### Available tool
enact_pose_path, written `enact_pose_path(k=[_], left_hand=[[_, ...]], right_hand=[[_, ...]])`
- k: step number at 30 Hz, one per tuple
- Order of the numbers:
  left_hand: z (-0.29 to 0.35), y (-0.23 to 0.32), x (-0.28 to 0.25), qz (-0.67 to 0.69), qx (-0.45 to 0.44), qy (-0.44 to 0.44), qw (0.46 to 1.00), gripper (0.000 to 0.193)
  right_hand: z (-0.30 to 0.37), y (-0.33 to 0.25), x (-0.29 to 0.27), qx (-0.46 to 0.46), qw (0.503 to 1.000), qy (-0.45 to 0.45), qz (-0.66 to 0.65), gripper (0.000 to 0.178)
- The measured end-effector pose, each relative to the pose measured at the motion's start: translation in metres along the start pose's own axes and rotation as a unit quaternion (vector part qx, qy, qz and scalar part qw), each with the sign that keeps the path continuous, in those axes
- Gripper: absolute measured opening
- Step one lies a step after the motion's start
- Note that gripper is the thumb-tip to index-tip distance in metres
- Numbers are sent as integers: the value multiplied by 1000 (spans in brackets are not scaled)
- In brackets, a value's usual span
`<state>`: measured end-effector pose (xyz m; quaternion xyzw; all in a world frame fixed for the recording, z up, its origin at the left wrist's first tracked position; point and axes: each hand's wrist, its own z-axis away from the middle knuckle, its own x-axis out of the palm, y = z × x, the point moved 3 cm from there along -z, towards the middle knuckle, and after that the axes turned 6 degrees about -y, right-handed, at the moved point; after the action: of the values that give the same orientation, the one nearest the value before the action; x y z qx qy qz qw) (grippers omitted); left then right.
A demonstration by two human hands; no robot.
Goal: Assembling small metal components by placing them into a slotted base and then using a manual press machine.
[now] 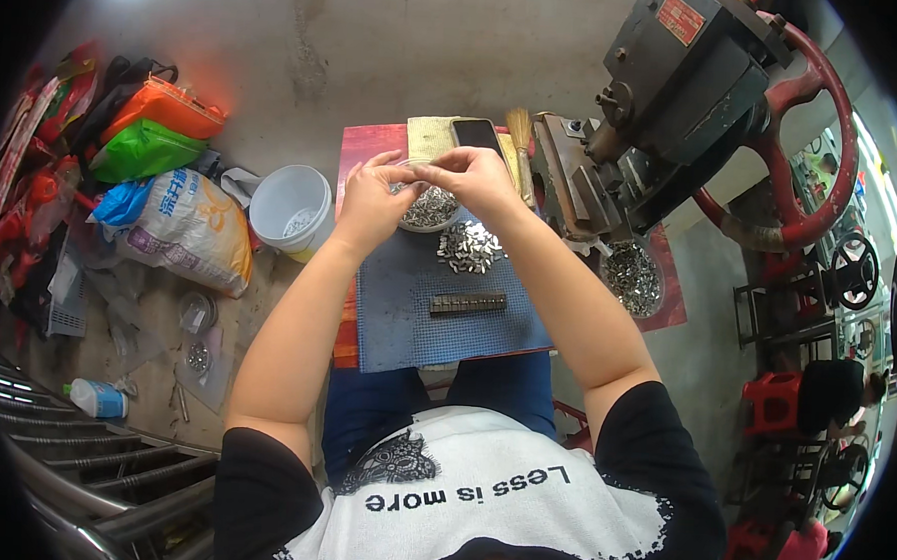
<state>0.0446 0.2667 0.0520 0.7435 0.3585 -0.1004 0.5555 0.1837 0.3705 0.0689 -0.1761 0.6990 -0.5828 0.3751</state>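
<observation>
My left hand and my right hand are raised, their fingertips meeting above a round container of small metal parts. Both are closed in a pinch; whatever lies between the fingers is too small to make out. Just in front of the container is a loose pile of short shiny metal pieces. Nearer to me, a dark metal bar made of a row of blocks lies on a blue textured mat.
At right stands a dark press with a red handwheel. Beside it are a brush and a tray of metal parts. A phone lies at the back. To the left are a white bucket and a stuffed sack.
</observation>
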Motion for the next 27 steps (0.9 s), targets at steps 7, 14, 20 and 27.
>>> enact_pose_path(k=[7, 14, 20, 27], left_hand=[[7, 14, 6, -163, 21, 43, 985, 18], [6, 15, -1, -217, 25, 48, 975, 19], [9, 24, 1, -195, 58, 73, 976, 17], [12, 23, 5, -189, 82, 123, 971, 14]], right_hand=[[1, 7, 6, -11, 999, 4, -38, 28], [0, 5, 4, 20, 997, -15, 75, 26], [2, -3, 0, 46, 998, -37, 2, 23], [0, 8, -2, 53, 997, -50, 34, 28]])
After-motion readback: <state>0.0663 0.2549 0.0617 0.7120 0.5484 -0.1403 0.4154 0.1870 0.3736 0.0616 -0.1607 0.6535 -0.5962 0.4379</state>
